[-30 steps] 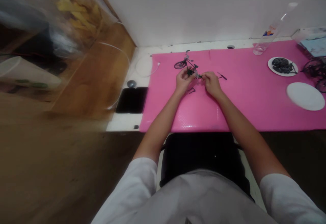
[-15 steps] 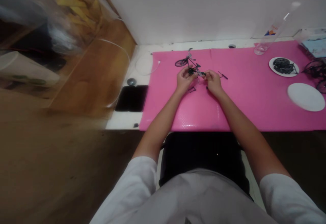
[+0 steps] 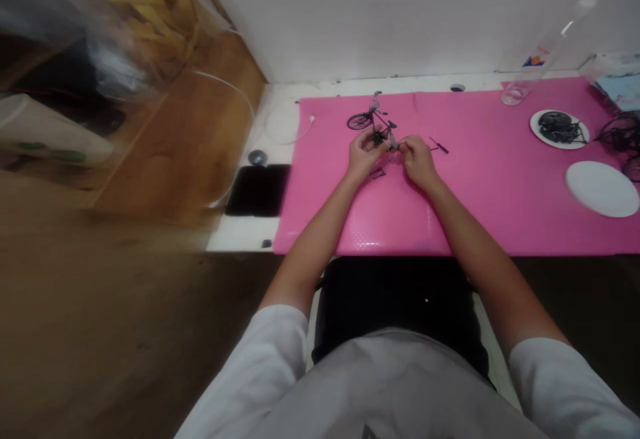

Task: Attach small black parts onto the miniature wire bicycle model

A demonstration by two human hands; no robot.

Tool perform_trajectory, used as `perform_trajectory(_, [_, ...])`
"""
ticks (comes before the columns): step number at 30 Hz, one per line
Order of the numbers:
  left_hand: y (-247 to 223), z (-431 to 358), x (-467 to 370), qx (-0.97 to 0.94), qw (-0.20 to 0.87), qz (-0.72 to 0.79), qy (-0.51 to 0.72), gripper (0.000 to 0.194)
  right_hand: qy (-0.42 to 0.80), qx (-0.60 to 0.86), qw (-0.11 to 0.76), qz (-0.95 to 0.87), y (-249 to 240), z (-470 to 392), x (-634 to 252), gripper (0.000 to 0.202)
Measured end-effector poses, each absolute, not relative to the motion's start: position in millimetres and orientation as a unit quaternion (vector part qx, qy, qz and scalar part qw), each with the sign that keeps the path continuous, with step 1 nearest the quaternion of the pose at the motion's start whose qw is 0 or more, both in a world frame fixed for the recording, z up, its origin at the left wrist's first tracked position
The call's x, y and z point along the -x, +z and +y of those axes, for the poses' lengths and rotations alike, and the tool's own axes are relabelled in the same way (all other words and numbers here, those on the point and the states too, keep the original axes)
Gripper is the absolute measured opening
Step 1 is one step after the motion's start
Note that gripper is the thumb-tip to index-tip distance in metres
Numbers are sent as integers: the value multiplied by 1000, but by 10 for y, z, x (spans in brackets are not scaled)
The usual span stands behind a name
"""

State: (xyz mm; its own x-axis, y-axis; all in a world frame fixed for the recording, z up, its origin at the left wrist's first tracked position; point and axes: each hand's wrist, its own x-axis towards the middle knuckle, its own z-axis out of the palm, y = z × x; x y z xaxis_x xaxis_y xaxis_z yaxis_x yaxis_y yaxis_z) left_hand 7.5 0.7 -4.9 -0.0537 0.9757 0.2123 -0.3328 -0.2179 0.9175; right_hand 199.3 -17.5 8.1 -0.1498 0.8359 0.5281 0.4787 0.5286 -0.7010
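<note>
Black wire makes up the small model bicycle (image 3: 373, 122) that we pinch at its rear end, our left hand (image 3: 363, 156) and right hand (image 3: 417, 159) both closed on it with fingertips nearly meeting. It stands on the pink mat (image 3: 475, 206) covering the desk. Beyond the bicycle to its right lie loose black rods (image 3: 439, 146), then a plate of parts (image 3: 559, 128) and an empty white plate (image 3: 602, 188).
</note>
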Motion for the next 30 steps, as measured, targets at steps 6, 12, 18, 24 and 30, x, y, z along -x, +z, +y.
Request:
perform_trajectory(6, [-83,37,-75,-465,513,355,628,103,217,446,500,-710,73,-173,-1990,82])
perform_trajectory(12, [-103,28,-86,-471,515,354,623,103,257,439,545,-666,36,-162,-1951,82])
perform_trajectory(18, [-148,43,-73,-478,516,352,618,94,256,435,558,-658,12,-150,-1942,91])
perform_trajectory(24, [-136,53,-66,-473,508,362,622,87,268,434,555,-657,3,-136,-1936,73])
perform_trajectory(30, [-115,36,-65,-472,512,363,619,83,248,444,557,-657,59,-180,-1950,60])
